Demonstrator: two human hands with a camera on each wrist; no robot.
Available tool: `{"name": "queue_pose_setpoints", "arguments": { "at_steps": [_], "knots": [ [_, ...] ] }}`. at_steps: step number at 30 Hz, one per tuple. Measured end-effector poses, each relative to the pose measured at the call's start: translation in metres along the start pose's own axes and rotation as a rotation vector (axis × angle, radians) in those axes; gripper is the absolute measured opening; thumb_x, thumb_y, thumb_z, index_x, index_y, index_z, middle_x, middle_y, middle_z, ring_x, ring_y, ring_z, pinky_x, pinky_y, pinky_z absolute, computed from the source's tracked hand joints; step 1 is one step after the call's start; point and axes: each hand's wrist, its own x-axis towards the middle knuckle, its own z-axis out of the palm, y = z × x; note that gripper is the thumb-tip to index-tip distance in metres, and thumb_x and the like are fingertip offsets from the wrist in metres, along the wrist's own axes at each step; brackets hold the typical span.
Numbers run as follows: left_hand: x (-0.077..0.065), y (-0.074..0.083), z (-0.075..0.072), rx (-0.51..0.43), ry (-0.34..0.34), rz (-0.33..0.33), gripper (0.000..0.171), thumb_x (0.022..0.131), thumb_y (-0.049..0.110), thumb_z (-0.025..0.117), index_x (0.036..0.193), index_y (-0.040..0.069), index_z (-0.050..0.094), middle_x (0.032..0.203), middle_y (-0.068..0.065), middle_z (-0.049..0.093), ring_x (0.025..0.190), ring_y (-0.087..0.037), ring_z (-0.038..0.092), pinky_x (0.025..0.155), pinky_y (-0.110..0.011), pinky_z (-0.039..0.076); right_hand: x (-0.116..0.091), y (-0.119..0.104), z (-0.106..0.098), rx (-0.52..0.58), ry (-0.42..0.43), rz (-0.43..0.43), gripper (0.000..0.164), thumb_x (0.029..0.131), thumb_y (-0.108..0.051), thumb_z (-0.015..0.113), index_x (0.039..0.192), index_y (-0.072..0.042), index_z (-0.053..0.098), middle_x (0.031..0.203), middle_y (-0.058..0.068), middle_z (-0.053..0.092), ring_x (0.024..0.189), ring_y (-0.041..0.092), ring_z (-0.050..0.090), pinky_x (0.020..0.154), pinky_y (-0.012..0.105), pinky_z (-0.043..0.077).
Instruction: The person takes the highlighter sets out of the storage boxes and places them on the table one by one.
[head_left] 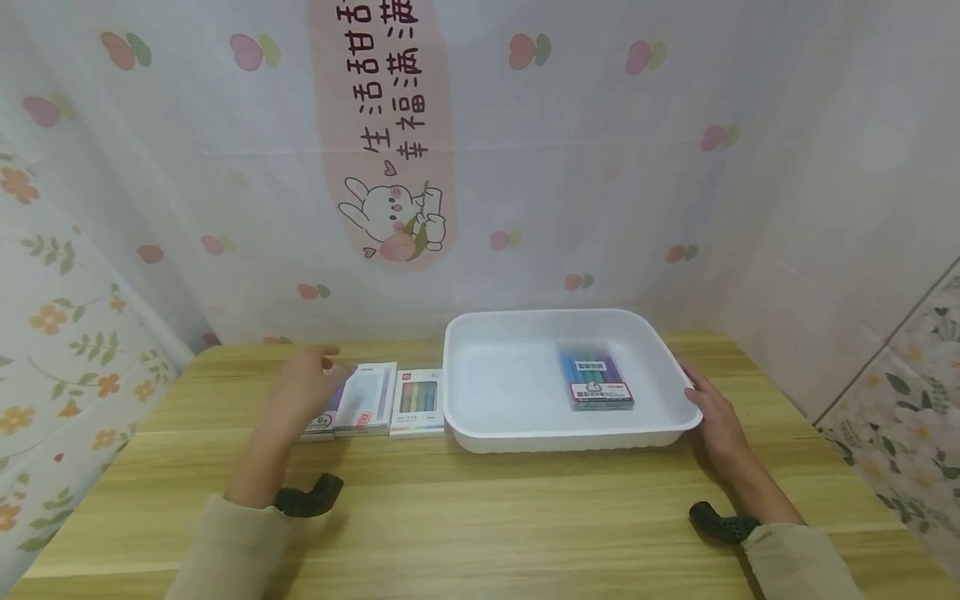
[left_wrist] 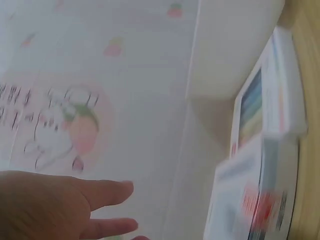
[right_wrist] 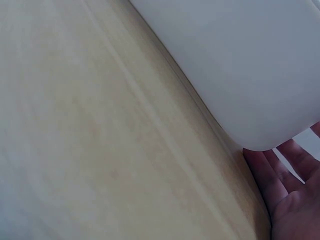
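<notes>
A white plastic tray (head_left: 502,375) sits on the table. A clear pack of coloured pens (head_left: 596,379) lies inside it, right of the middle. My right hand (head_left: 717,421) holds the tray at its right side, thumb at the rim and fingers against the outer wall; the right wrist view shows these fingers (right_wrist: 267,172) at the tray's corner. Left of the tray, my left hand (head_left: 303,387) hovers with fingers extended over a purple-and-white pack (head_left: 321,423), partly hiding it. Beside that pack are a pale box (head_left: 365,398) with a red label and a white box of coloured pens (head_left: 417,402).
The wooden table (head_left: 525,517) stretches in front of the tray. Behind it hangs a white curtain (head_left: 570,183) with a fruit print and a rabbit picture. Flowered cloth (head_left: 67,333) borders the left side. Both wrists carry a dark curved piece (head_left: 309,497).
</notes>
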Motion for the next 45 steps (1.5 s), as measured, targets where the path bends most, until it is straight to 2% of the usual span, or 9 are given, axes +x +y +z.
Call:
{"name": "queue_pose_setpoints", "arguments": {
  "at_steps": [6, 11, 20, 25, 28, 32, 38, 40, 45],
  "knots": [
    [-0.001, 0.038, 0.019, -0.030, 0.062, 0.069, 0.052, 0.102, 0.036, 0.055, 0.142, 0.004, 0.054, 0.133, -0.024, 0.063, 0.119, -0.043, 0.061, 0.097, -0.057, 0.052, 0.000, 0.000, 0.001, 0.027, 0.003, -0.031, 0.054, 0.111, -0.030, 0.029, 0.160, -0.007, 0.025, 0.164, 0.026, 0.024, 0.118, -0.019, 0.042, 0.090, 0.002, 0.040],
    [0.002, 0.070, 0.033, -0.094, 0.059, 0.057, 0.047, 0.102, 0.034, 0.054, 0.142, 0.010, 0.056, 0.132, -0.018, 0.064, 0.117, -0.037, 0.061, 0.095, -0.054, 0.055, 0.000, 0.002, 0.001, 0.008, 0.011, -0.048, 0.053, 0.111, -0.028, 0.028, 0.160, -0.006, 0.026, 0.161, 0.029, 0.028, 0.113, -0.018, 0.045, 0.088, 0.003, 0.042],
    [0.009, 0.117, 0.058, -0.042, -0.003, 0.172, 0.052, 0.099, 0.046, 0.060, 0.137, 0.010, 0.060, 0.124, -0.013, 0.071, 0.116, -0.032, 0.066, 0.096, -0.051, 0.056, -0.003, 0.004, 0.004, 0.014, 0.027, -0.046, 0.053, 0.111, -0.028, 0.030, 0.159, -0.007, 0.029, 0.162, 0.012, 0.037, 0.113, -0.015, 0.048, 0.088, 0.004, 0.043],
    [0.015, 0.140, 0.068, -0.024, -0.093, 0.203, 0.056, 0.097, 0.049, 0.062, 0.139, 0.011, 0.058, 0.121, -0.011, 0.070, 0.111, -0.029, 0.066, 0.089, -0.045, 0.057, -0.003, 0.003, 0.006, 0.022, 0.023, -0.046, 0.053, 0.111, -0.027, 0.030, 0.159, -0.006, 0.029, 0.161, 0.020, 0.035, 0.112, -0.015, 0.049, 0.088, 0.005, 0.044],
    [0.024, 0.152, 0.074, -0.058, -0.174, 0.210, 0.057, 0.098, 0.048, 0.060, 0.139, 0.009, 0.058, 0.127, -0.013, 0.067, 0.115, -0.030, 0.065, 0.094, -0.046, 0.056, -0.003, 0.001, 0.005, 0.030, 0.022, -0.048, 0.053, 0.111, -0.027, 0.030, 0.159, -0.005, 0.028, 0.161, 0.023, 0.033, 0.112, -0.014, 0.049, 0.088, 0.005, 0.044],
    [0.040, 0.164, 0.086, -0.114, -0.238, 0.217, 0.056, 0.100, 0.046, 0.058, 0.138, 0.005, 0.058, 0.137, -0.015, 0.063, 0.124, -0.032, 0.063, 0.102, -0.047, 0.053, -0.003, -0.001, 0.004, 0.039, 0.024, -0.050, 0.053, 0.111, -0.027, 0.030, 0.159, -0.005, 0.029, 0.160, 0.012, 0.038, 0.112, -0.012, 0.050, 0.088, 0.005, 0.045],
    [0.052, 0.175, 0.105, -0.205, -0.296, 0.141, 0.053, 0.099, 0.041, 0.062, 0.135, 0.002, 0.060, 0.121, -0.016, 0.068, 0.100, -0.030, 0.069, 0.084, -0.038, 0.061, -0.002, 0.000, 0.003, 0.065, 0.020, -0.045, 0.054, 0.111, -0.028, 0.031, 0.159, -0.004, 0.028, 0.156, 0.004, 0.042, 0.112, -0.010, 0.051, 0.088, 0.006, 0.046],
    [0.056, 0.178, 0.111, -0.240, -0.331, 0.111, 0.052, 0.098, 0.039, 0.063, 0.133, 0.000, 0.061, 0.117, -0.016, 0.069, 0.103, -0.030, 0.069, 0.084, -0.038, 0.061, -0.002, 0.001, 0.003, 0.076, 0.020, -0.047, 0.054, 0.111, -0.028, 0.031, 0.159, -0.004, 0.029, 0.156, 0.005, 0.042, 0.112, -0.010, 0.052, 0.088, 0.007, 0.046],
    [0.065, 0.187, 0.126, -0.231, -0.399, 0.075, 0.050, 0.098, 0.038, 0.064, 0.130, -0.001, 0.063, 0.122, -0.016, 0.068, 0.109, -0.031, 0.069, 0.081, -0.037, 0.062, -0.002, 0.002, 0.002, 0.087, 0.018, -0.045, 0.053, 0.111, -0.028, 0.032, 0.158, -0.004, 0.029, 0.150, -0.009, 0.044, 0.112, -0.008, 0.053, 0.087, 0.007, 0.047]
  ]
}}
